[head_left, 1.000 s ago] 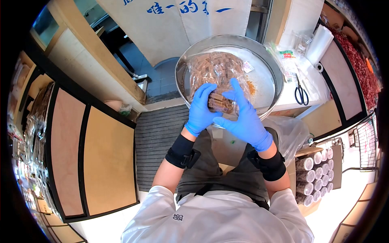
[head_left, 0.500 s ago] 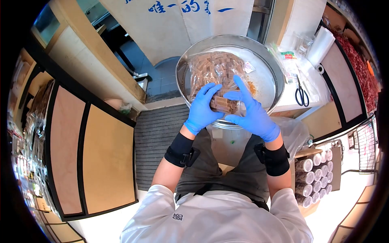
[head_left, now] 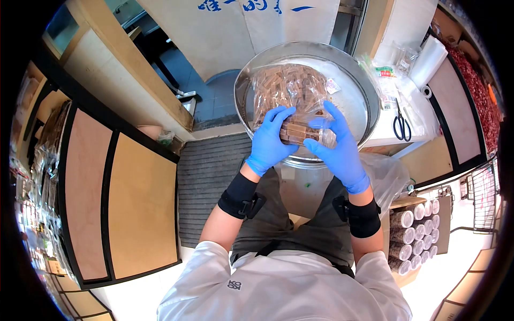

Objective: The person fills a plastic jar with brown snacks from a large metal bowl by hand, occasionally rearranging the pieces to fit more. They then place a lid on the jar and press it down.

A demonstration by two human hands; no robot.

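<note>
A clear jar (head_left: 297,132) filled with brown pieces lies on its side between my gloved hands at the near rim of a round metal pan (head_left: 369,91). My left hand (head_left: 271,140), in a blue glove, is wrapped round the jar's left end. My right hand (head_left: 340,150), also blue-gloved, is at the jar's open-looking right end, thumb and fingers spread apart around it. Behind the jar, a clear plastic bag (head_left: 292,85) of brown pieces rests in the pan. A small white packet (head_left: 332,85) lies right of the bag.
Black-handled scissors (head_left: 401,127), a plastic roll (head_left: 430,61) and packaging lie on the white table (head_left: 380,136) at the right. A cardboard box (head_left: 393,203) of several lidded jars (head_left: 415,235) stands at lower right. Cabinets (head_left: 142,208) line the left.
The view has shifted slightly. The jar is tilted a little differently, with its right end more visible, and my right hand's fingers have moved a little to the right, opening wider.
</note>
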